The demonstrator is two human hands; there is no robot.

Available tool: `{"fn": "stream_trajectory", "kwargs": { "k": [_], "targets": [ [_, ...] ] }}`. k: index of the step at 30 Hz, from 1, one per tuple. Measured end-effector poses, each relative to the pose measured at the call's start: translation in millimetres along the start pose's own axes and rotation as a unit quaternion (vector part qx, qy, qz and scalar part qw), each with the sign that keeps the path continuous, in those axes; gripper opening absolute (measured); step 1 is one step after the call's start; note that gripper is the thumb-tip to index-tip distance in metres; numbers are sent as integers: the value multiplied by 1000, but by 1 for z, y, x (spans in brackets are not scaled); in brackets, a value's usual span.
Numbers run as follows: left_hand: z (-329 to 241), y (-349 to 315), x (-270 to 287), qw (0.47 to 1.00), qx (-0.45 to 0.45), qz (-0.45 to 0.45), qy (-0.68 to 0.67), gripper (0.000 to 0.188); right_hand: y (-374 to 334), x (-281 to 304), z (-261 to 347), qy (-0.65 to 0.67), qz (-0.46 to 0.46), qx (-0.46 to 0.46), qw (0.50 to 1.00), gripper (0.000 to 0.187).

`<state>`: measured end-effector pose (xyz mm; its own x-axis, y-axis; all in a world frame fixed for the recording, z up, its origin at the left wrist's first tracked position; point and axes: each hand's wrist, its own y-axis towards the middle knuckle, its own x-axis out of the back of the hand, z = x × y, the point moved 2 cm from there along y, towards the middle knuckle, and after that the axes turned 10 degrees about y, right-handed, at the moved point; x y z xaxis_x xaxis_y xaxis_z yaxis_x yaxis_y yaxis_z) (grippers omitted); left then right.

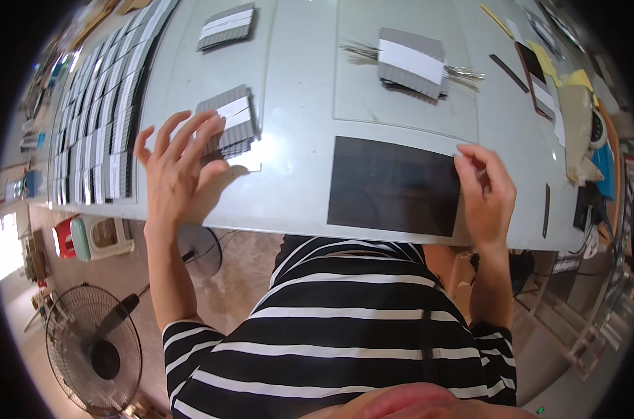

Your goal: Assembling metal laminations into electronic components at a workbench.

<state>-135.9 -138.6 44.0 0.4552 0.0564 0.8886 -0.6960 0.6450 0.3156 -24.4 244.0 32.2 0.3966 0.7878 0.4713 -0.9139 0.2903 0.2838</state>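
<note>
My left hand (177,164) is open with spread fingers, its fingertips over the near stack of grey and white striped cards (239,126). Whether the fingers touch the stack I cannot tell. Beside the upper right corner of a dark rectangular mat (390,185), my right hand (489,188) is closed, thumb and fingertips together. Anything between those fingertips is too small to make out. Beyond the mat lies another stack of grey cards with a white band (411,59), thin wire-like strands sticking out on both sides.
A third card stack (226,26) lies at the far left-centre. Long rows of similar grey and white pieces (97,133) cover the table's left side. At right are a phone-like dark slab (533,77), dark strips (509,73) and a yellow stick (497,21). A fan (93,349) stands at lower left.
</note>
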Motion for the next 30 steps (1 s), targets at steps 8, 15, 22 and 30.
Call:
{"fn": "stream_trajectory", "kwargs": {
  "k": [8, 15, 22, 30],
  "targets": [
    [-43, 96, 25, 983, -100, -142, -61, 29, 85, 0, -3, -240, 25, 248, 938, 9],
    [-67, 165, -12, 970, -122, -194, -83, 18, 98, -17, -18, -303, 20, 318, 898, 7],
    [-72, 180, -26, 972, -124, -163, -117, 7, 92, -9, -17, -299, 30, 327, 896, 10],
    [-77, 171, -5, 961, -148, -215, -96, 3, 84, -3, -10, -318, 41, 345, 882, 11]
  ]
}}
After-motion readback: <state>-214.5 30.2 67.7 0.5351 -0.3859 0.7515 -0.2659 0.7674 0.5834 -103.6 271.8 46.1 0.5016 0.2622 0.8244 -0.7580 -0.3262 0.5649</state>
